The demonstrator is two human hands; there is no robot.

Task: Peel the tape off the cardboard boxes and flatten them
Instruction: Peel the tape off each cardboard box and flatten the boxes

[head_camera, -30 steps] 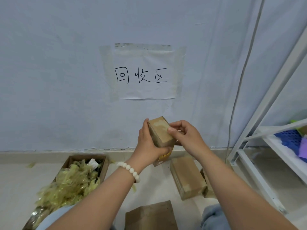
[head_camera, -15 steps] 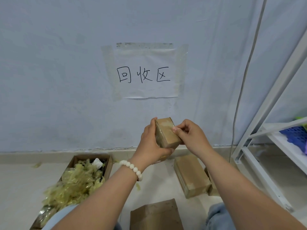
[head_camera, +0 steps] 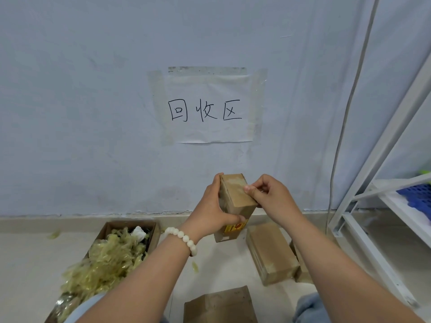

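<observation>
an open carton [head_camera: 154, 226] sat on the floor [head_camera: 28, 264] at the left, heaped over its rim with crumpled yellowish tape [head_camera: 109, 259], and a white crumpled scrap [head_camera: 138, 230] lay on the pile near the far end. on the white rack [head_camera: 373, 252] at the right stood a blue perforated basket [head_camera: 417, 199], cut off by the frame edge, so its contents could not be told.

the small cardboard box [head_camera: 235, 199] was held in the air in front of the wall, tilted, its top face with a glossy taped patch turned toward the camera and a yellow and red label [head_camera: 233, 228] near its lower end. the left grip [head_camera: 210, 206] was wrapped round the box's left side, thumb across the lower front, holding it firmly; a white bead bracelet [head_camera: 184, 238] circled that wrist. the right grip [head_camera: 272, 197] was narrow, fingers curled, thumb [head_camera: 248, 188] pressed on the top face at its right edge. whether a tape end lay under it could not be told.

below, a closed box [head_camera: 270, 250] lay on the floor with another box [head_camera: 300, 264] just beside it on its right, and a flat cardboard piece [head_camera: 219, 306] lay nearer the person.
</observation>
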